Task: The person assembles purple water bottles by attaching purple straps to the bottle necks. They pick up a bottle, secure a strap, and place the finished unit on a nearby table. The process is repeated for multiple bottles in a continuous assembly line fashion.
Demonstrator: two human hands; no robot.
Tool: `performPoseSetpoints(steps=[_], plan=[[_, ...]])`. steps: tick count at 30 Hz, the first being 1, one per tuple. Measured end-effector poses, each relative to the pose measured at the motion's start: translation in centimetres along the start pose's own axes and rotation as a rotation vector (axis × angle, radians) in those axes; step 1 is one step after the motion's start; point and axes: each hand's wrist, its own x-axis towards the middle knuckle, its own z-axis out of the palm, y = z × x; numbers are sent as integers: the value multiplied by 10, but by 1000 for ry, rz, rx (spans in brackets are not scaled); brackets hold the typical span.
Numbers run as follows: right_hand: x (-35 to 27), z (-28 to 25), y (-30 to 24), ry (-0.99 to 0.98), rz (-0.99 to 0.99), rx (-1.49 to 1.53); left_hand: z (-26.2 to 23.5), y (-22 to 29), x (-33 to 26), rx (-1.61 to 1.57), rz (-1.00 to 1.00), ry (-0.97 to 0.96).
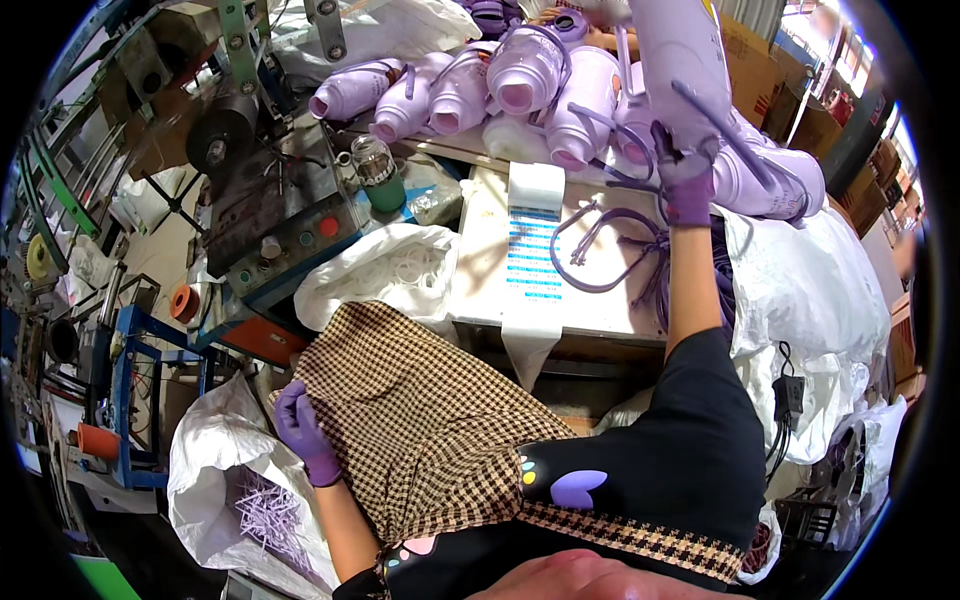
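In a purple glove, my right hand (688, 175) is reached far forward at the upper right and closed around the narrow lower end of a lilac plastic thermos casing (690, 75). The casing stands up above the hand, its top cut off by the picture's edge. My left hand (305, 430), also gloved in purple, hovers beside my checked apron (430, 410) with slightly bent fingers and nothing visible in them. Just below it is a white sack (205, 450) holding thin lilac strips (268, 518). Several more lilac casings (525, 70) lie along the back of the bench.
A white table (480, 270) carries a strip of blue-and-white labels (535, 250) and purple cords (590, 285). Left of it are a white bag of pale rings (375, 260), a glass jar of green liquid (378, 175) and a machine control box (290, 245). White sacks (810, 290) bulge at right.
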Motion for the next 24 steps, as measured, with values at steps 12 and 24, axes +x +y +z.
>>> performPoseSetpoints(steps=[12, 24], plan=[[82, 112, 43, -279, -3, -950, 14, 5, -7, 78, 157, -91], [6, 134, 25, -100, 799, 863, 13, 9, -4, 200, 257, -102]])
